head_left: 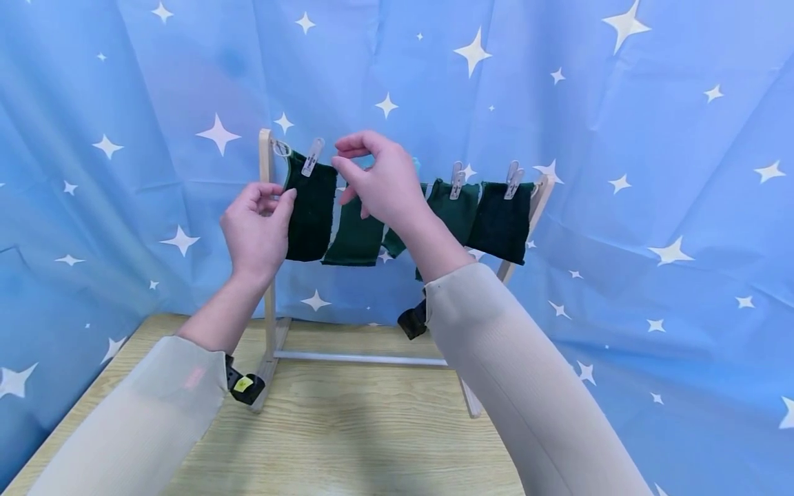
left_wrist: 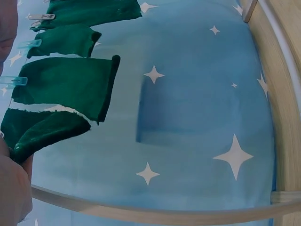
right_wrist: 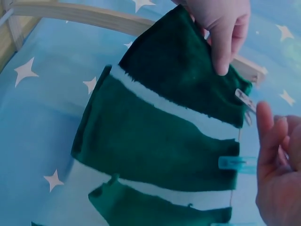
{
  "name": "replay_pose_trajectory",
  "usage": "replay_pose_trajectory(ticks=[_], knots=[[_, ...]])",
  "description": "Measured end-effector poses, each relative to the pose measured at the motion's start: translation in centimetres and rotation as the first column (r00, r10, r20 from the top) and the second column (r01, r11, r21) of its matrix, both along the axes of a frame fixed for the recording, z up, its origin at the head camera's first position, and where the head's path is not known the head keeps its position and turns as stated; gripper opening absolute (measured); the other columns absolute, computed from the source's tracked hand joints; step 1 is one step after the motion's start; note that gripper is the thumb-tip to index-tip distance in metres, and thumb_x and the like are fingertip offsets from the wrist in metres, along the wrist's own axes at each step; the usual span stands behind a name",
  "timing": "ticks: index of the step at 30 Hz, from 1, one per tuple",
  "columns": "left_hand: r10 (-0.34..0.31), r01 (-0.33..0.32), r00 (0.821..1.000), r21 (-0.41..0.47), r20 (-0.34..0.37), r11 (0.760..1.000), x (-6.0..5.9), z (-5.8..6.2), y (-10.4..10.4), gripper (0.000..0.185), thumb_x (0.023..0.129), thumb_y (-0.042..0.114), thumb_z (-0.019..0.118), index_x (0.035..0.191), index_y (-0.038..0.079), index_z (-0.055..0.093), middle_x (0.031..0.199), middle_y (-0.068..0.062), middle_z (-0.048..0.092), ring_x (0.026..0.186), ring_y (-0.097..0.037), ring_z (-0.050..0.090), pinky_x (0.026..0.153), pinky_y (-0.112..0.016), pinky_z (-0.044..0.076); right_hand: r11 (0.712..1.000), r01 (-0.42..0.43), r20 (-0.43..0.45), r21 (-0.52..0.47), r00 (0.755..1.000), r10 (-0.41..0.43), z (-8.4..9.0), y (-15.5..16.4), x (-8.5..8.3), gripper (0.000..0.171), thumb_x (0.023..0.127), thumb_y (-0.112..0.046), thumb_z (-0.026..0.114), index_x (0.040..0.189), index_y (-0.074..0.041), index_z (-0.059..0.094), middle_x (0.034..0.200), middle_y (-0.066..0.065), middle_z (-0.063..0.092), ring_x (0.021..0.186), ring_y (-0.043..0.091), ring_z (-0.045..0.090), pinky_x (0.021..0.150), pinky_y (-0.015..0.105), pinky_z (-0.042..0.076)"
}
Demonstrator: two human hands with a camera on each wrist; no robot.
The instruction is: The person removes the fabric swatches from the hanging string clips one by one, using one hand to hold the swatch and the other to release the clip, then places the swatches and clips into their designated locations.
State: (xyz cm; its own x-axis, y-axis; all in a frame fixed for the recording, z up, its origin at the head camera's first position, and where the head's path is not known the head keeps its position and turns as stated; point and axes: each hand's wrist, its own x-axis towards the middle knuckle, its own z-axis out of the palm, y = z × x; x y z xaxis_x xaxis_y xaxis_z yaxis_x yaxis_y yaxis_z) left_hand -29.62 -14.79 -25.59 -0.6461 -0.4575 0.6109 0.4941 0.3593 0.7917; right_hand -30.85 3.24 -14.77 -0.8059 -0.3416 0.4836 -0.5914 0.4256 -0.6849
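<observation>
My left hand [head_left: 259, 224] pinches the left edge of a dark green cloth [head_left: 310, 213] hanging at the left end of a line. In the left wrist view that cloth [left_wrist: 47, 129] is bent where the fingers hold it. A clear clothespin [head_left: 313, 157] clips the cloth's top edge to the line. Just right of that clothespin is my right hand [head_left: 381, 179], its fingers loosely bent with nothing between them. The right wrist view has its fingertips [right_wrist: 264, 117] close by the clothespin [right_wrist: 245, 100]. A second green cloth [right_wrist: 155, 134] hangs beside it from a turquoise clothespin [right_wrist: 237, 163].
A wooden rack with a left post [head_left: 267, 165] and right post [head_left: 541, 196] carries the line. More green cloths [head_left: 455, 210] hang rightward under clear clothespins [head_left: 513, 182]. A white crossbar [head_left: 360, 358] runs low above the wooden table [head_left: 347, 427]. Behind is a blue star-patterned curtain [head_left: 682, 172].
</observation>
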Motion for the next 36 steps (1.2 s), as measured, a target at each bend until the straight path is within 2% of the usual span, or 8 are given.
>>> replay_pose_trajectory(ticks=[7, 16, 20, 25, 30, 33, 36], knots=[[-0.004, 0.004, 1.000, -0.046, 0.011, 0.999, -0.2, -0.3, -0.1, 0.034, 0.109, 0.031, 0.073, 0.121, 0.000, 0.076, 0.101, -0.018, 0.081, 0.078, 0.005, 0.063, 0.066, -0.017, 0.051, 1.000, 0.008, 0.050, 0.014, 0.999, -0.009, 0.0, -1.5, -0.1, 0.040, 0.111, -0.025, 0.067, 0.149, -0.016, 0.064, 0.151, 0.002, 0.064, 0.084, 0.031, 0.081, 0.059, 0.031, 0.060], [-0.002, 0.004, 0.999, -0.077, 0.036, 0.997, 0.0, -0.7, -0.2, 0.034, 0.109, 0.031, 0.072, 0.120, 0.000, 0.076, 0.099, -0.019, 0.081, 0.075, 0.006, 0.061, 0.064, -0.016, 0.050, 0.993, 0.046, 0.126, 0.107, 0.990, -0.059, 0.2, -2.3, -0.4, 0.050, 0.112, -0.026, 0.064, 0.161, -0.025, 0.054, 0.167, -0.006, 0.052, 0.085, 0.027, 0.081, 0.064, 0.030, 0.061], [-0.015, 0.020, 0.999, -0.088, 0.053, 0.996, 0.0, -0.6, -0.1, 0.034, 0.109, 0.033, 0.072, 0.121, 0.001, 0.075, 0.099, -0.019, 0.081, 0.073, 0.004, 0.061, 0.062, -0.016, 0.049, 0.995, 0.035, 0.142, 0.094, 0.989, -0.049, 0.2, -2.1, -0.5, 0.047, 0.113, -0.026, 0.064, 0.159, -0.026, 0.057, 0.164, -0.005, 0.055, 0.084, 0.031, 0.079, 0.067, 0.035, 0.063], [-0.037, 0.042, 0.997, -0.084, 0.063, 0.996, 0.1, -0.5, -0.1, 0.035, 0.109, 0.034, 0.072, 0.122, 0.002, 0.075, 0.103, -0.016, 0.082, 0.075, 0.002, 0.064, 0.066, -0.015, 0.052, 0.998, 0.031, 0.134, 0.048, 0.990, -0.037, 0.3, -2.3, -0.4, 0.037, 0.111, -0.028, 0.067, 0.148, -0.024, 0.065, 0.148, -0.002, 0.066, 0.083, 0.032, 0.078, 0.071, 0.044, 0.063], [-0.069, 0.073, 0.995, -0.060, 0.075, 0.996, 0.2, -0.3, -0.3, 0.034, 0.108, 0.034, 0.073, 0.122, 0.003, 0.075, 0.115, -0.012, 0.084, 0.095, -0.010, 0.077, 0.081, -0.013, 0.058, 0.999, 0.012, 0.131, -0.038, 0.991, -0.007, 0.2, -2.8, -0.1, 0.027, 0.109, -0.029, 0.071, 0.134, -0.018, 0.071, 0.144, -0.003, 0.066, 0.085, 0.030, 0.081, 0.062, 0.037, 0.061], [-0.094, 0.100, 0.990, -0.052, 0.101, 0.994, 0.3, -0.1, -0.5, 0.037, 0.109, 0.037, 0.072, 0.130, 0.006, 0.074, 0.122, -0.009, 0.084, 0.110, -0.018, 0.080, 0.090, -0.017, 0.061, 0.997, 0.009, 0.131, -0.071, 0.991, 0.000, 0.0, -3.1, 0.0, 0.023, 0.108, -0.028, 0.072, 0.127, -0.015, 0.071, 0.140, -0.002, 0.068, 0.085, 0.031, 0.081, 0.059, 0.032, 0.060], [-0.128, 0.133, 0.984, -0.037, 0.125, 0.990, 0.3, 0.2, -0.7, 0.041, 0.109, 0.038, 0.071, 0.139, 0.010, 0.075, 0.126, -0.009, 0.082, 0.115, -0.021, 0.081, 0.089, -0.019, 0.062, 0.996, 0.009, 0.120, -0.087, 0.993, 0.001, 0.0, -3.4, 0.0, 0.021, 0.108, -0.028, 0.073, 0.123, -0.013, 0.071, 0.137, -0.001, 0.069, 0.084, 0.032, 0.081, 0.059, 0.029, 0.059]])
